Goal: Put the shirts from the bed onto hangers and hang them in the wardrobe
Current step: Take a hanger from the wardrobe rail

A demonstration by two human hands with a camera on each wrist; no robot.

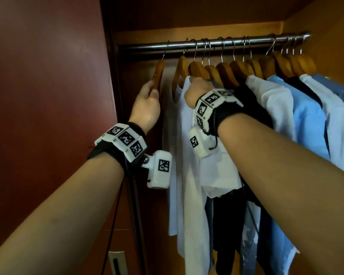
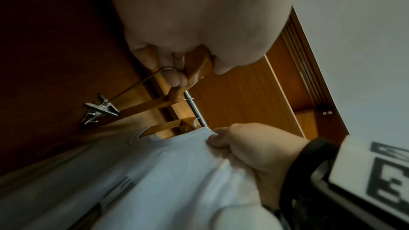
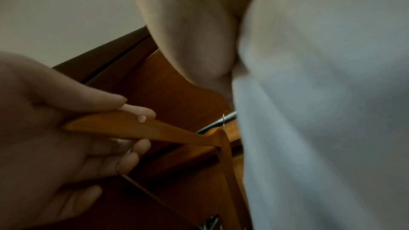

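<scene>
My left hand (image 1: pixel 147 102) grips the empty orange wooden hanger (image 1: pixel 158 73) hooked on the steel wardrobe rail (image 1: pixel 213 43); my right hand (image 1: pixel 197 90) pinches the hung white cotton shirt (image 1: pixel 189 155) beside it.

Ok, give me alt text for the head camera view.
Left hand grips an empty wooden hanger on the wardrobe rail; right hand holds a hung white shirt. More shirts hang to the right.

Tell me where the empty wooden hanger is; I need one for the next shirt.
In the head view the empty wooden hanger hangs at the left end of the wardrobe rail, beside the white shirt, gripped by the left hand.
</scene>
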